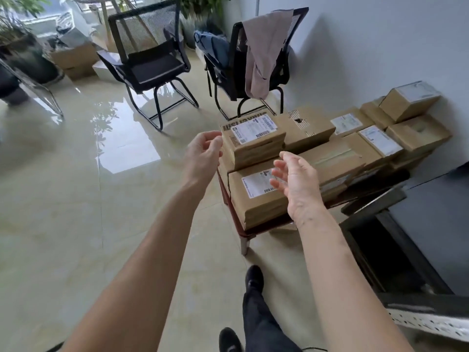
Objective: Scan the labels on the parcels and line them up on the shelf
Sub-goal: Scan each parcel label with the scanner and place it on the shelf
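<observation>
We reach both bare arms out toward a stack of parcels (pixel 330 148) piled on a low red-framed stand (pixel 243 232) against the wall. Our left hand (pixel 203 153) hovers just beside the left edge of the top box (pixel 253 141), fingers loosely curled and spread, holding nothing. Our right hand (pixel 295 181) hangs in front of the lower box (pixel 256 196) — palm turned inward, fingers wide apart, also empty. Both boxes show white labels facing up; more labelled parcels sit further right along the wall. Two black mesh chairs (pixel 152 64) stand behind on the glossy floor, one draped with a beige garment (pixel 266 52). A dark shelf frame (pixel 385 224) sits at our right.
</observation>
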